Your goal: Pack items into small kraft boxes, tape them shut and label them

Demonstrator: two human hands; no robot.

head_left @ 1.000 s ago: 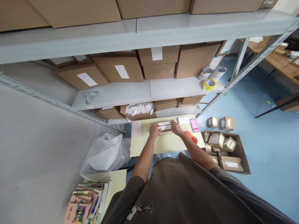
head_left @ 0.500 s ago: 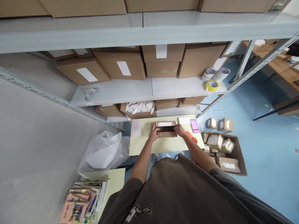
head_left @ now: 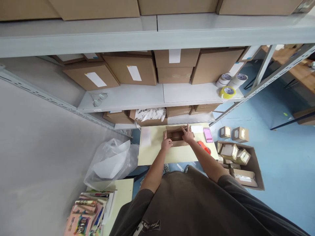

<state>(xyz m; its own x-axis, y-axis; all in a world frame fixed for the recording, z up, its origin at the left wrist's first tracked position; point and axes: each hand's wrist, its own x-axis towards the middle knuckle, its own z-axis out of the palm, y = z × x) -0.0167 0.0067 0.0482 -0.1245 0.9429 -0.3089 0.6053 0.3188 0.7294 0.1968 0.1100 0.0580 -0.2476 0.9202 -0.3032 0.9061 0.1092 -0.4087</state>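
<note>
A small brown cardboard box (head_left: 176,137) sits on the pale yellow table (head_left: 157,152) in front of me. My left hand (head_left: 166,143) grips the box's left end with fingers curled round it. My right hand (head_left: 188,134) rests on the box's right end, its fingers stretched out over the top flap. The box's top looks folded in, brown card showing.
White sheets (head_left: 197,128) and a pink pad (head_left: 208,134) lie on the table's right, with an orange tape dispenser (head_left: 203,146). A floor carton of small parcels (head_left: 238,160) stands right. Shelves hold cartons (head_left: 133,70) and tape rolls (head_left: 227,92). A plastic bag (head_left: 110,162) lies left.
The white item seen on the box a second ago is out of sight; the flaps have come over it. Both hands shifted slightly toward the shelf, the right one spreading on top.
</note>
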